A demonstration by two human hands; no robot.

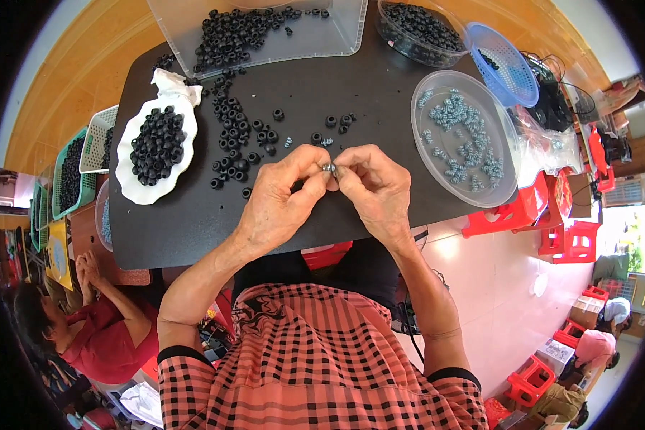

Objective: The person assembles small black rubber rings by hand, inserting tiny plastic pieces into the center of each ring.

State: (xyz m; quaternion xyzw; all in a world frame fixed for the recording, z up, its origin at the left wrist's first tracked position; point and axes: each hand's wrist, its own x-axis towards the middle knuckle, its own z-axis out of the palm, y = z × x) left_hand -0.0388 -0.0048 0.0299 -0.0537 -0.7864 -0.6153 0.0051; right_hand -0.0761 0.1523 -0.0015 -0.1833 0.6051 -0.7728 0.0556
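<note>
Over the front of the dark table, my left hand (279, 193) and my right hand (376, 190) meet fingertip to fingertip. Both pinch a small grey metallic piece (329, 168), mostly hidden by the fingers. Just beyond them lie a few loose black rounded parts (317, 137) and a small coiled metal spring (288, 142). A spread of black hollow parts (229, 132) is left of my left hand. To the right of my right hand, a round clear tray (421, 154) holds many small metal springs (473, 150).
On the left stands a white scalloped dish (130, 183) heaped with black parts. A clear bin (351, 43), a clear bowl (401, 46) and a blue basket (519, 79) line the back. A person in red (111, 344) sits at left; red stools (509, 215) stand at right.
</note>
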